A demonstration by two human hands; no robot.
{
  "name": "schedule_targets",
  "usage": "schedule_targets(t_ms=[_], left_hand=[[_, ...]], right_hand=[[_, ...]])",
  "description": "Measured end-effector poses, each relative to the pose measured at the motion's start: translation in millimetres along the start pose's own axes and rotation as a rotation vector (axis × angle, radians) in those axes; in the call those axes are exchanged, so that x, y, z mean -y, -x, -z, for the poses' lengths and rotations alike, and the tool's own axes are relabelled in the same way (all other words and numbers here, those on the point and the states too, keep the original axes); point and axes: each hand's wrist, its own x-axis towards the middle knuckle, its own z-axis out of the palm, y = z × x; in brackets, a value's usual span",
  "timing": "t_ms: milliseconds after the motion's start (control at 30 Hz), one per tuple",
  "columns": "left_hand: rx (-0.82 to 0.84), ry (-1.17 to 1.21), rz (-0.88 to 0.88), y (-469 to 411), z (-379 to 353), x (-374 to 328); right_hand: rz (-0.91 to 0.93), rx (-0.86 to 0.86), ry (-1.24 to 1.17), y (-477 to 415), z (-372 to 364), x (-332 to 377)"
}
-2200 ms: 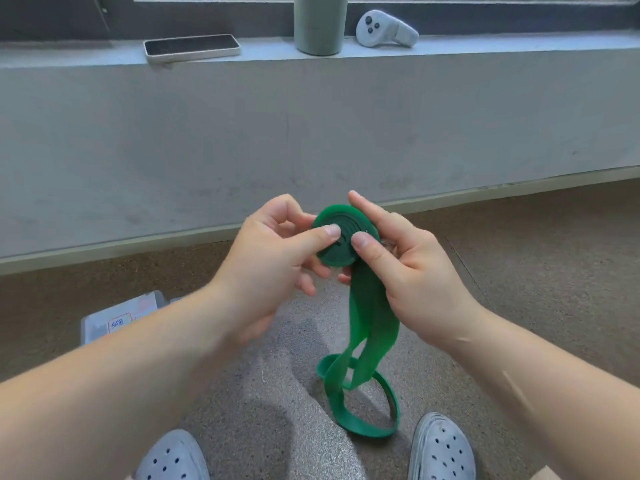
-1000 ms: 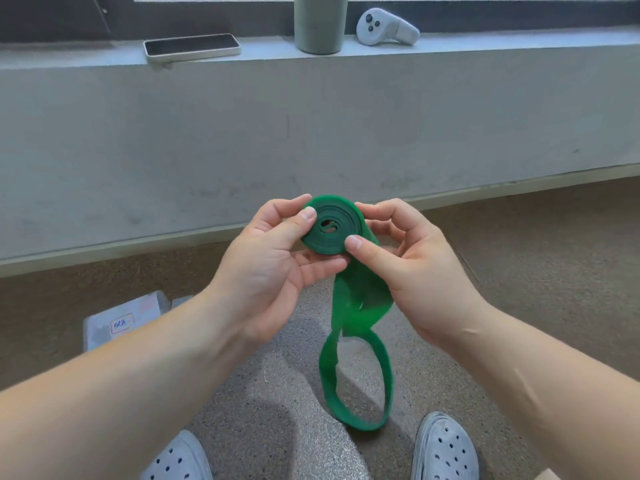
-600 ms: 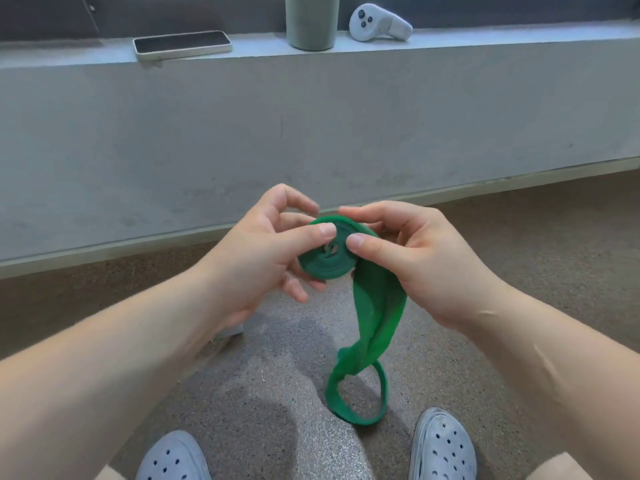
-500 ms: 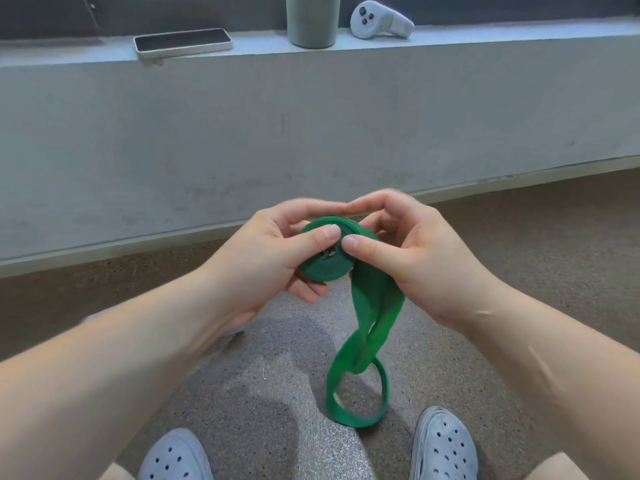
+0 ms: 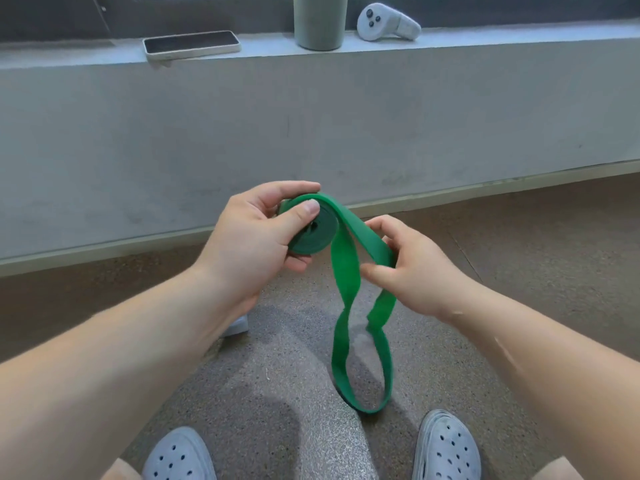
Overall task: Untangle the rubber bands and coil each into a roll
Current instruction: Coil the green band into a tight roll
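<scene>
Center frame, your green rubber band [image 5: 344,271] hangs in a long loop toward the floor, ending just above your shoes [image 5: 446,448]. Your left hand [image 5: 249,244] is clamped around the rolled part [image 5: 322,237], thumb on its face. Your right hand [image 5: 415,271] pinches the loose strand just right of it.

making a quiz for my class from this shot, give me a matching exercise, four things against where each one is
Things:
1 phone
2 controller
3 band
4 shoes

Places:
a held by left hand and right hand
b on the ledge, right of the cup
c bottom edge of the view
d on the ledge, left of the cup

Pairs: 1-d, 2-b, 3-a, 4-c
</scene>
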Motion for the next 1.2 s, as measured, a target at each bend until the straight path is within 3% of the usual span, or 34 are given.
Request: schedule_targets(t_ms=[133, 267, 367, 467, 533, 600, 667, 733, 767, 833, 900, 967, 1033, 1133, 1200], left_hand=[[-0.110, -0.001, -0.067, -4, 5, -6], [-0.285, 0.021, -0.073, -17, 21, -9], [-0.373, -0.026, -0.031, -29, 36, 4], [-0.451, -0.037, 0.055, -39, 49, 21], [-0.495, -0.047, 0.106, -43, 58, 31], [-0.527, -0.051, 0.141, -47, 65, 37], [-0.558, -0.045, 0.174, -49, 71, 38], [-0.577, -0.021, 0.196, -50, 75, 38], [-0.574, -0.013, 0.192, -50, 74, 37], [-0.533, -0.014, 0.160, -49, 69, 36], [-0.470, -0.022, 0.119, -46, 60, 32], [-0.396, -0.021, 0.098, -41, 54, 26], [-0.297, -0.002, 0.093, -35, 50, 16], [-0.172, 0.035, 0.107, -22, 42, 0], [-0.095, 0.051, 0.122, -10, 32, -6]], right_hand=[[-0.072, -0.179, 0.220, -10, 1, -28], [-0.249, -0.106, 0.422, -13, -4, -60], [-0.283, -0.150, 0.412, -16, 0, -69], [-0.289, -0.186, 0.202, -20, 3, -69], [-0.280, -0.133, -0.146, -21, 7, -61], [-0.282, 0.060, -0.570, -17, 17, -45], [-0.287, 0.299, -0.783, -12, 35, -30], [-0.242, 0.469, -0.573, -9, 48, -22], [-0.219, 0.478, -0.267, -10, 51, -23], [-0.226, 0.300, 0.421, -15, 54, -31], [-0.248, -0.006, 0.693, -19, 56, -38], [-0.223, -0.315, 0.685, -23, 65, -42], [-0.232, -0.456, 0.659, -27, 79, -43], [-0.434, -0.215, 0.650, -25, 82, -33], [-0.408, -0.086, 0.543, -20, 69, -21]])
